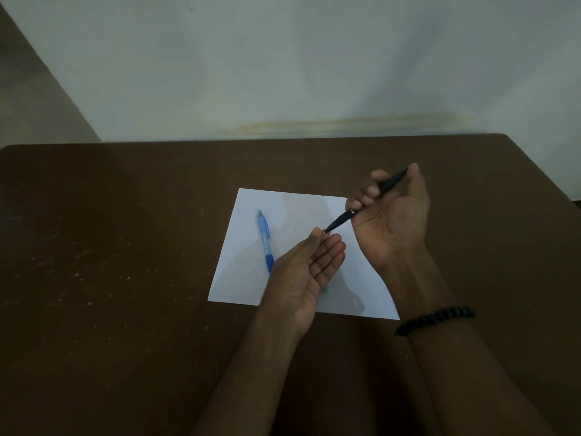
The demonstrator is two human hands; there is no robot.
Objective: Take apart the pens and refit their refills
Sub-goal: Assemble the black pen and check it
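Observation:
A dark pen (341, 219) slants above the white sheet of paper (292, 212), tip pointing down-left. My right hand (393, 221) grips its barrel, fingers curled round it, palm turned up. My left hand (305, 272) is below it, palm up, fingers fairly straight; thumb and forefinger pinch the pen's tip. A blue translucent click pen (264, 239) lies flat on the left part of the paper, its lower end hidden behind my left hand.
The paper lies on a brown table (125, 247) whose far edge meets a pale wall. A black bead bracelet (435, 319) circles my right wrist.

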